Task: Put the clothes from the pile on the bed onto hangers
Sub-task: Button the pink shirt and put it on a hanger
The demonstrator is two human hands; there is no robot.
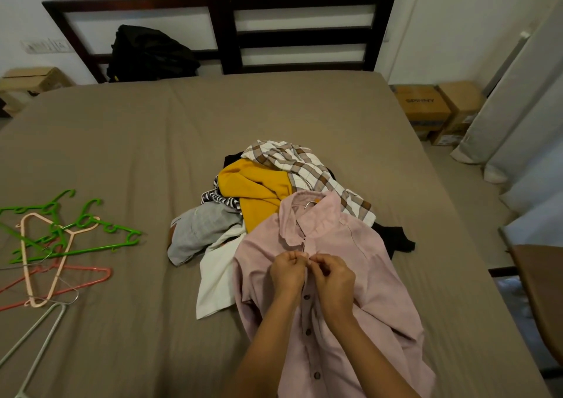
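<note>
Two hands at placket of pink shirt (380,276), lying flat on bed (122,141) against clothes pile (262,190), wire hanger hook (309,205) at collar. Left hand (286,271) and right hand (333,279) pinch-closed on upper button. Fabric light, limp; best held at placket edges, collar.

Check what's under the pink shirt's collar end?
The pink shirt overlaps the clothes pile: yellow garment, plaid shirt, a white piece, black fabric. A wire hanger hook shows inside the collar; its body is hidden.
</note>
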